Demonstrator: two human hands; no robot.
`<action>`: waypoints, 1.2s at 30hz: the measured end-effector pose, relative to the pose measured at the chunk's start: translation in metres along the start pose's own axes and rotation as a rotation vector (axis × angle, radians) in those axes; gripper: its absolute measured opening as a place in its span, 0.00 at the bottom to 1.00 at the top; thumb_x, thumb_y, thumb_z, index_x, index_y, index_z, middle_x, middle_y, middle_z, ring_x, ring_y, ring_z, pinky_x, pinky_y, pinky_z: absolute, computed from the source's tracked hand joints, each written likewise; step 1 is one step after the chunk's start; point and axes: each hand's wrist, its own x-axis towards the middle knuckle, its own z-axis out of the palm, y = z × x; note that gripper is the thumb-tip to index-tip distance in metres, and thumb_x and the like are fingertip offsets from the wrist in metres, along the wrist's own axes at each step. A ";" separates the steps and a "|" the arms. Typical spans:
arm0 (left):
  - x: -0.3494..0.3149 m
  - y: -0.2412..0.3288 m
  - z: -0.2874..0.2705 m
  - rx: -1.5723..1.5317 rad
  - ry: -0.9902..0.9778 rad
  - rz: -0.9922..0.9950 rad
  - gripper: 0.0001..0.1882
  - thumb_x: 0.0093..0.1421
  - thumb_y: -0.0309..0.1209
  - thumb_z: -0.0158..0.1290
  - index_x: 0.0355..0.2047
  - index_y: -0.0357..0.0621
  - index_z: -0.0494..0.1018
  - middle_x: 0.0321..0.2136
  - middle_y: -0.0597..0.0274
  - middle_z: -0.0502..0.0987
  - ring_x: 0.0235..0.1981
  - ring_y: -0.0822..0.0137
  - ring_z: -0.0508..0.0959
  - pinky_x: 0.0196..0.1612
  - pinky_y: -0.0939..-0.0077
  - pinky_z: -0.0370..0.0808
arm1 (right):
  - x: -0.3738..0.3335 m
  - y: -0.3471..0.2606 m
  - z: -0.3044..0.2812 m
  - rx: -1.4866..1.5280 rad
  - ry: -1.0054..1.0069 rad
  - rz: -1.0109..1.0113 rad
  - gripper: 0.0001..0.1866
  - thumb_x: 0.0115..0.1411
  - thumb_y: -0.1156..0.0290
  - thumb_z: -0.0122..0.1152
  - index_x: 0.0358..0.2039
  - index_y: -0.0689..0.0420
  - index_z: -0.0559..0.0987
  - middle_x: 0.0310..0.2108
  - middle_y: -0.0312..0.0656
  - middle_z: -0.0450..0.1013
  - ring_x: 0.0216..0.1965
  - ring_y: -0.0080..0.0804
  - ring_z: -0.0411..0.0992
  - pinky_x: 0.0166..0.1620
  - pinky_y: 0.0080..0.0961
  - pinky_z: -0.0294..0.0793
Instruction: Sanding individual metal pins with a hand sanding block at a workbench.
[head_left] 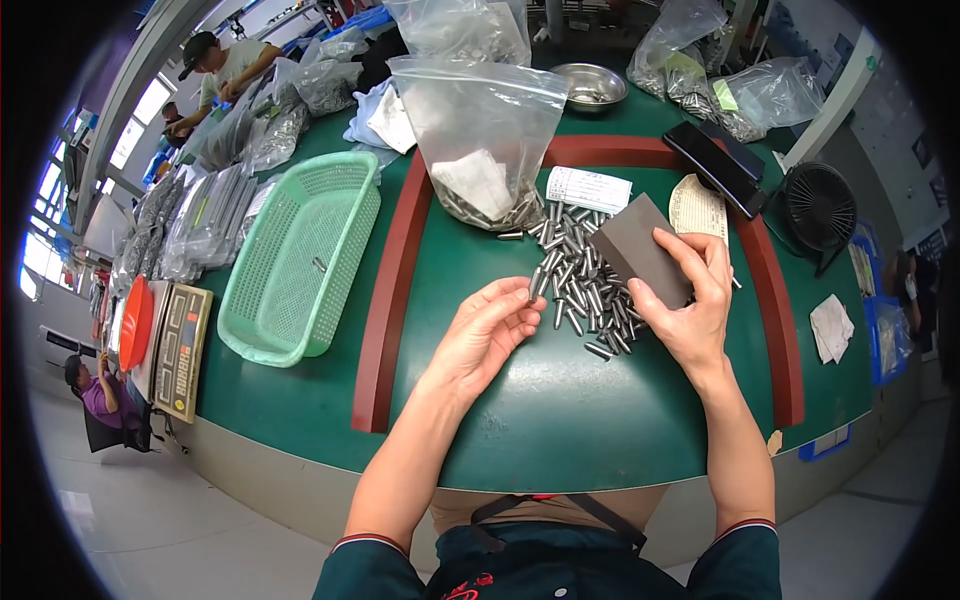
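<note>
Between its thumb and fingertips, my left hand (480, 335) pinches a small metal pin (536, 284) at the left edge of a heap. That heap of shiny metal pins (590, 295) lies loose on the green tabletop. My right hand (695, 310) is closed around a flat, dark grey-brown block (642, 248), perhaps a sanding block, tilted over the heap's right side. The block hides some pins beneath it. Behind my left hand, a clear plastic bag (490, 120) stands with more metal pieces and a white paper in its bottom.
A dark red frame (385, 330) borders the work area on three sides. To the left are a green basket (340, 270) with one small pin inside and a scale (183, 350). A phone (715, 170) and black fan (815, 210) sit right. Bagged parts and people appear beyond.
</note>
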 end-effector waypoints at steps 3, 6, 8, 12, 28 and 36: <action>0.001 -0.001 -0.003 -0.075 -0.024 -0.030 0.12 0.63 0.27 0.55 0.46 0.36 0.70 0.35 0.55 0.79 0.33 0.72 0.77 0.40 0.80 0.77 | 0.001 -0.001 0.001 0.001 -0.002 0.001 0.28 0.39 0.62 0.73 0.44 0.57 0.82 0.40 0.45 0.70 0.43 0.40 0.69 0.47 0.36 0.64; 0.003 -0.002 -0.007 -0.128 -0.053 -0.050 0.13 0.64 0.27 0.54 0.47 0.35 0.70 0.35 0.54 0.79 0.33 0.71 0.78 0.40 0.80 0.78 | 0.000 0.001 0.002 -0.004 -0.006 -0.006 0.28 0.39 0.62 0.73 0.44 0.57 0.82 0.40 0.45 0.70 0.43 0.40 0.69 0.47 0.35 0.64; 0.004 -0.003 -0.008 -0.139 -0.071 -0.053 0.13 0.65 0.27 0.53 0.47 0.34 0.70 0.36 0.53 0.79 0.33 0.70 0.78 0.39 0.79 0.78 | 0.000 0.001 0.002 -0.007 -0.008 -0.010 0.28 0.39 0.62 0.73 0.44 0.57 0.82 0.40 0.45 0.70 0.43 0.39 0.69 0.47 0.35 0.64; 0.005 -0.003 -0.010 -0.124 -0.085 -0.057 0.13 0.65 0.27 0.52 0.47 0.33 0.70 0.36 0.52 0.79 0.33 0.70 0.78 0.39 0.79 0.78 | 0.000 0.001 0.002 -0.004 -0.007 -0.008 0.28 0.39 0.62 0.74 0.44 0.57 0.82 0.40 0.44 0.70 0.43 0.39 0.68 0.46 0.35 0.64; 0.005 -0.006 -0.006 -0.076 -0.072 -0.058 0.15 0.64 0.28 0.54 0.48 0.32 0.71 0.35 0.56 0.79 0.33 0.72 0.78 0.40 0.80 0.78 | -0.001 0.000 0.003 -0.006 -0.001 -0.022 0.28 0.39 0.63 0.74 0.44 0.57 0.81 0.39 0.44 0.70 0.43 0.39 0.68 0.47 0.36 0.64; 0.005 -0.005 -0.004 -0.074 -0.096 -0.058 0.15 0.63 0.28 0.56 0.47 0.32 0.71 0.34 0.58 0.79 0.32 0.73 0.78 0.39 0.81 0.77 | 0.000 0.000 0.003 -0.013 -0.006 -0.020 0.28 0.38 0.63 0.74 0.44 0.57 0.81 0.39 0.43 0.70 0.43 0.39 0.68 0.47 0.36 0.64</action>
